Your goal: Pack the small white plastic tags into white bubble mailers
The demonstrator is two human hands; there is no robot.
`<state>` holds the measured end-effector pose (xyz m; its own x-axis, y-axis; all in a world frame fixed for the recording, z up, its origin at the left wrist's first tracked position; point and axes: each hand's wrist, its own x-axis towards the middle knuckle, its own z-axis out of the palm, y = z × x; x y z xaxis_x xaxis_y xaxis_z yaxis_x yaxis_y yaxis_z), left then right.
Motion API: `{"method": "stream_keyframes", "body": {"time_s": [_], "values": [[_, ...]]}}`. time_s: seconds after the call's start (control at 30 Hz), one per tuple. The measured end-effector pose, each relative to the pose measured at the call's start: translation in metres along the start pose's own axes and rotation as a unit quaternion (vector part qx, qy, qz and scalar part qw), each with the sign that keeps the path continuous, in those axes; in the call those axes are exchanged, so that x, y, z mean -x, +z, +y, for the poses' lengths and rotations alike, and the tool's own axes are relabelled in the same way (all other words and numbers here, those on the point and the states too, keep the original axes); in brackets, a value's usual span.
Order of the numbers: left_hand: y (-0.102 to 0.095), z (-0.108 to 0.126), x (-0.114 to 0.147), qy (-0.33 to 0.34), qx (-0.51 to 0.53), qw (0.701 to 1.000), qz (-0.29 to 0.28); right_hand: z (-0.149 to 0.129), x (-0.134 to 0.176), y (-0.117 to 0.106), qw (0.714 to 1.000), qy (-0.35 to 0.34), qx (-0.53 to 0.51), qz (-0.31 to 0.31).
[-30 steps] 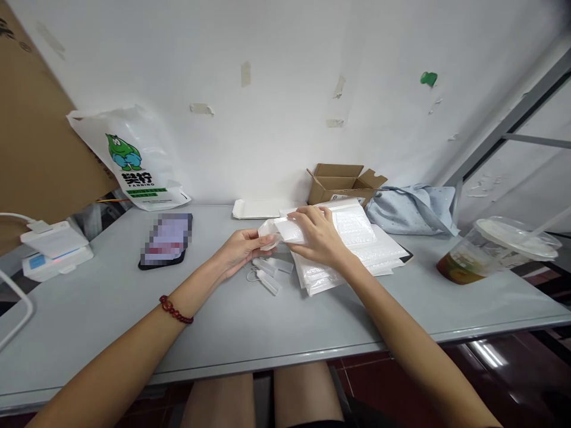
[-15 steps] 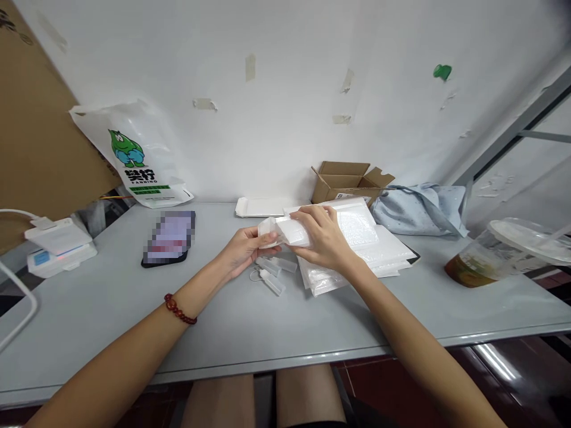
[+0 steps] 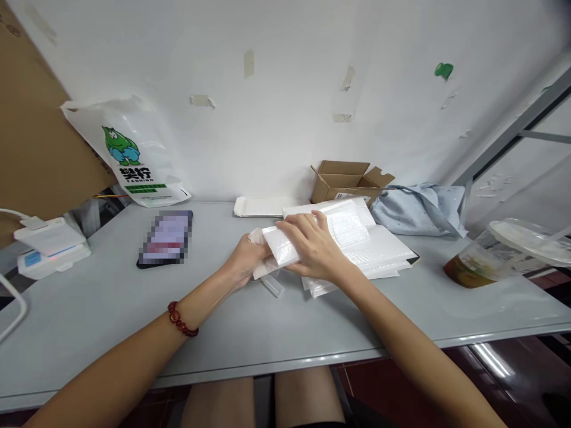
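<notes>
My right hand (image 3: 314,244) is closed over a white bubble mailer (image 3: 282,245), fingers across its top. At the mailer's left end, my left hand (image 3: 248,259) is closed on a crumpled, translucent part of it; some of its fingers are hidden behind the mailer. Below the mailer lies a small translucent plastic bottle (image 3: 272,286), mostly covered. Right of and beneath my right hand is a loose stack of white bubble mailers (image 3: 375,252), with a dark edge showing under its right side.
Behind the hands are a flat white packet (image 3: 259,207) and an open cardboard box (image 3: 341,184). To the right lie a light blue cloth bag (image 3: 419,208) and a tilted drink cup (image 3: 473,267). A phone (image 3: 166,238), white charger (image 3: 53,246) and printed plastic bag (image 3: 151,157) are left.
The mailer has tilted and shifted left and down, covering most of the small bottles seen before. My left hand has moved slightly left and lower, its fingers now partly behind the mailer.
</notes>
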<state>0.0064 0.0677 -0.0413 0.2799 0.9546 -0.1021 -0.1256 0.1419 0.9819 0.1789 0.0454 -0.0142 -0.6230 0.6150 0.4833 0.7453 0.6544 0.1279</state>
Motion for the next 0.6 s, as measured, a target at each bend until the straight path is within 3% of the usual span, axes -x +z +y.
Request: {"method": "stream_keyframes", "body": {"time_s": [0.37,0.6], "values": [[-0.005,0.010,0.000,-0.041,0.053,0.995,0.071,-0.008,0.001,0.006,0.995,-0.017,0.089,0.031],[-0.014,0.015,-0.005,-0.005,0.155,0.988,0.003,0.002,0.001,0.007,0.987,0.036,0.133,0.081]]}}
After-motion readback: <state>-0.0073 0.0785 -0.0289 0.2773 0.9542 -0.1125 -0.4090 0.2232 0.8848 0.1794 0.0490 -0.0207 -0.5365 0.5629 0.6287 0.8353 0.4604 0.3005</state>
